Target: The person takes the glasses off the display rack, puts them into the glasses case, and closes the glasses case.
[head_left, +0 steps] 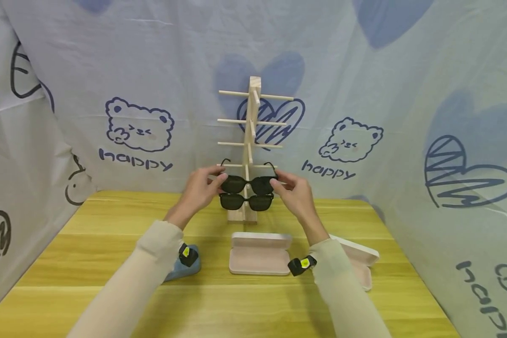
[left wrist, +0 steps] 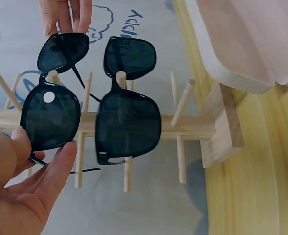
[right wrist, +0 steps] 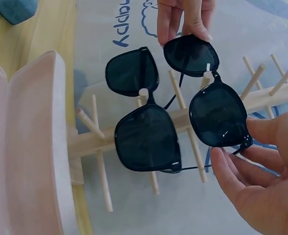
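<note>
Both hands hold one pair of black sunglasses [head_left: 262, 185] by its outer ends, in front of a wooden display stand [head_left: 251, 112]. My left hand [head_left: 199, 188] pinches the left end, and my right hand [head_left: 296, 193] grips the right end. In the left wrist view, the thumb and fingers of the left hand [left wrist: 33, 188] close around the hinge of the upper sunglasses [left wrist: 51, 117]. The right wrist view has the upper nose bridge overlapping a peg end. Just below, a second pair of black sunglasses [head_left: 232, 202] sits on the stand's pegs.
An open case with pale pink lining [head_left: 259, 261] lies before the stand on the wooden table [head_left: 110, 263]. Another open case [head_left: 361, 256] is partly behind the right forearm, and a blue case [head_left: 192, 268] partly behind the left. A printed cloth [head_left: 186, 61] hangs behind.
</note>
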Demonstrator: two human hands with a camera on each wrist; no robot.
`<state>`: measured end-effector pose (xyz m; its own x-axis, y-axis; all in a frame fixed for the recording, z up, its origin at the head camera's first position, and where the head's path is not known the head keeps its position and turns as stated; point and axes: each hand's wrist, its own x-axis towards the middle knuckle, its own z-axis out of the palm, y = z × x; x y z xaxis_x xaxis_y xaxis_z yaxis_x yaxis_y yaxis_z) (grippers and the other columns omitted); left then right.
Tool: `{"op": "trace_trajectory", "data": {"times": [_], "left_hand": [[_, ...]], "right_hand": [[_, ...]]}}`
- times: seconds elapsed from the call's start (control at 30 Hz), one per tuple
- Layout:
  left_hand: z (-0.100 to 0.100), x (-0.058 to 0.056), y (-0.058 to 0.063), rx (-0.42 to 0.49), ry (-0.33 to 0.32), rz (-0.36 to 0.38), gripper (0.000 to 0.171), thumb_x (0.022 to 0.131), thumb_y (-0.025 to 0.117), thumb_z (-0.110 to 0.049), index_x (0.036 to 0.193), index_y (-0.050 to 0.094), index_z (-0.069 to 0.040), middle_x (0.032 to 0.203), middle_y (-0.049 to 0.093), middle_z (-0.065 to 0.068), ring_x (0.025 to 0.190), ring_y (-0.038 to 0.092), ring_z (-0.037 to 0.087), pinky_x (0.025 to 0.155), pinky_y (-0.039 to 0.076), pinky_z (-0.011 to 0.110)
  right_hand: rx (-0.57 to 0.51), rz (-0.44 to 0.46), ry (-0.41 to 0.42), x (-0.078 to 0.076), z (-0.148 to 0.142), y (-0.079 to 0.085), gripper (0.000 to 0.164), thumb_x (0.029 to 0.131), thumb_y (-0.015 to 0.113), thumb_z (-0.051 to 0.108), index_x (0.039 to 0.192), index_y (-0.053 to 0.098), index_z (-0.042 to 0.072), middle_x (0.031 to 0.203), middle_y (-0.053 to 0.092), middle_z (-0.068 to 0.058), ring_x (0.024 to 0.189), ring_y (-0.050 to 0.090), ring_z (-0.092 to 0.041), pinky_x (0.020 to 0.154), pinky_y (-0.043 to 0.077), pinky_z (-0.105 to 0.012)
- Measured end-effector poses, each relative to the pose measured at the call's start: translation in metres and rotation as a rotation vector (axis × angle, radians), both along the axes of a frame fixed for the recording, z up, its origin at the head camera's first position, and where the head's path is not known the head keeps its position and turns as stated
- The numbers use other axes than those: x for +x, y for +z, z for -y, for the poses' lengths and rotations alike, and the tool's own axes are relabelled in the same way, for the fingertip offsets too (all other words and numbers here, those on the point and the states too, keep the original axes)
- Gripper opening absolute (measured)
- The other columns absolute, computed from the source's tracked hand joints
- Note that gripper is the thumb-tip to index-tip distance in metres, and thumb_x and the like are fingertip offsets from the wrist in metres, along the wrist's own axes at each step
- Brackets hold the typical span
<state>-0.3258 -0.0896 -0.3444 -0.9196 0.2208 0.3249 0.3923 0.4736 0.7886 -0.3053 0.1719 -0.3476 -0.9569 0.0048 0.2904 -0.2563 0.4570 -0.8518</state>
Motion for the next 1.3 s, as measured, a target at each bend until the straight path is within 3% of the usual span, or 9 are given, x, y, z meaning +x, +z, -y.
{"op": "trace_trajectory", "data": {"times": [0.2,0.37,0.43,0.63,0.73,0.87,1.0,1.17,1.3], "left_hand": [[0.001,0.006,0.006,0.005,0.001,-0.005,0.041,0.108,0.055,-0.020,0.144,0.058,0.000,0.148,0.057,0.024,0.085,0.078,0.035,0.052,0.051,0.024],[0.004,0.015,0.011,0.010,-0.001,-0.006,0.040,0.108,0.057,-0.022,0.143,0.060,-0.003,0.147,0.058,0.022,0.089,0.079,0.035,0.055,0.053,0.022],[0.006,0.019,0.013,0.012,0.003,-0.005,0.040,0.107,0.058,-0.022,0.143,0.061,-0.004,0.148,0.059,0.021,0.090,0.079,0.034,0.059,0.057,0.024],[0.010,0.031,0.016,0.023,0.003,0.021,0.039,0.106,0.061,-0.023,0.141,0.063,-0.005,0.145,0.062,0.019,0.092,0.079,0.032,0.080,0.065,0.040],[0.012,0.036,0.017,0.039,-0.020,0.039,0.039,0.105,0.063,-0.023,0.139,0.064,-0.004,0.143,0.063,0.020,0.093,0.079,0.034,0.090,0.063,0.046],[0.015,0.043,0.018,0.069,-0.046,0.071,0.040,0.103,0.065,-0.023,0.139,0.064,-0.004,0.138,0.066,0.020,0.090,0.079,0.031,0.090,0.063,0.044],[0.018,0.050,0.020,0.098,-0.062,0.114,0.051,0.101,0.069,-0.022,0.148,0.055,-0.006,0.135,0.067,0.021,0.087,0.079,0.025,0.085,0.065,0.039],[0.021,0.057,0.022,0.081,-0.059,0.150,0.065,0.099,0.072,-0.022,0.155,0.045,-0.006,0.135,0.066,0.022,0.089,0.079,0.026,0.084,0.065,0.039],[0.023,0.063,0.022,0.050,-0.057,0.188,0.068,0.098,0.073,-0.023,0.156,0.043,-0.004,0.135,0.067,0.021,0.091,0.079,0.025,0.090,0.063,0.042]], "right_hand": [[0.000,-0.010,0.000,0.008,0.000,0.009,0.045,0.101,0.069,0.027,0.143,0.063,0.011,0.134,0.070,-0.015,0.105,0.075,-0.032,0.084,0.056,-0.025],[-0.032,-0.043,0.017,0.013,0.000,0.014,0.044,0.100,0.070,0.024,0.140,0.065,0.007,0.131,0.071,-0.017,0.102,0.075,-0.035,0.079,0.052,-0.017],[-0.046,-0.050,0.021,0.016,0.000,0.015,0.043,0.100,0.070,0.023,0.139,0.065,0.006,0.131,0.071,-0.017,0.102,0.075,-0.037,0.081,0.055,-0.017],[-0.108,-0.043,0.044,0.025,0.002,0.017,0.045,0.100,0.070,0.024,0.138,0.064,0.002,0.131,0.069,-0.020,0.101,0.074,-0.039,0.091,0.063,-0.041],[-0.124,-0.026,0.034,0.030,0.002,0.017,0.046,0.099,0.071,0.026,0.138,0.064,0.003,0.131,0.069,-0.020,0.098,0.075,-0.038,0.088,0.064,-0.040],[-0.124,0.008,0.033,0.038,0.001,0.018,0.051,0.098,0.072,0.027,0.141,0.062,0.003,0.132,0.068,-0.021,0.096,0.076,-0.037,0.087,0.064,-0.038],[-0.099,0.047,0.032,0.044,0.000,0.018,0.056,0.098,0.072,0.030,0.145,0.058,0.005,0.132,0.067,-0.019,0.094,0.077,-0.032,0.093,0.063,-0.040],[-0.087,0.076,0.034,0.053,-0.002,0.021,0.059,0.096,0.074,0.033,0.147,0.058,0.008,0.127,0.068,-0.016,0.091,0.077,-0.025,0.096,0.062,-0.041],[-0.076,0.103,0.048,0.059,-0.003,0.023,0.061,0.094,0.076,0.032,0.147,0.057,0.009,0.124,0.068,-0.015,0.092,0.077,-0.026,0.096,0.061,-0.041]]}}
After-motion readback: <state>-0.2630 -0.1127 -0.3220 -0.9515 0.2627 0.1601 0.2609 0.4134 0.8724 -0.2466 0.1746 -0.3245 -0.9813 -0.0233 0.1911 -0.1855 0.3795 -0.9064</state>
